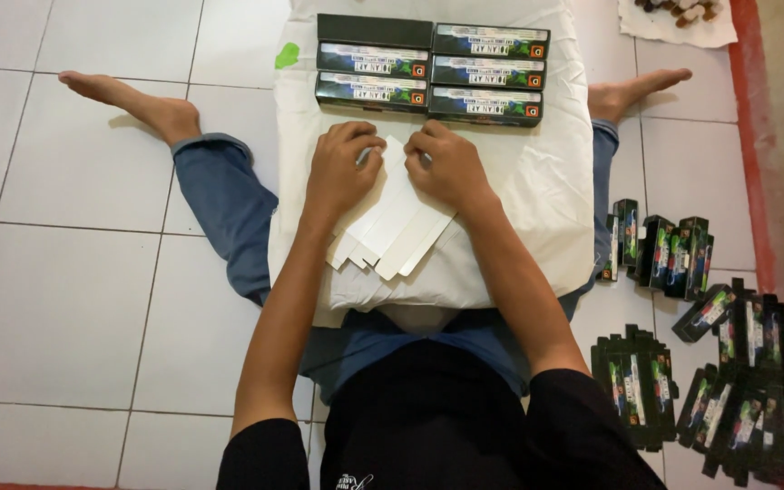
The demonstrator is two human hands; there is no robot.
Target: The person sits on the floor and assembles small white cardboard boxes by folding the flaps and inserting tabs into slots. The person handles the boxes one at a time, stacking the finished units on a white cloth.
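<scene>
We are pressing down on a flat white carton blank [392, 222], its long axis running on a slant from lower left up toward the upper right, notched flaps pointing back at our body. It is lying on a white cushion [537, 181] across our lap, and we are sitting on a white tiled floor [65, 299]. Our left hand [342, 168] and right hand [446, 163] are both curled, fingertips bearing on the blank's far end, so most of it is trailing below our knuckles. Six finished dark boxes [428, 68] are sitting just beyond our hands. Flat dark cartons [728, 381] are lying scattered at our right.
</scene>
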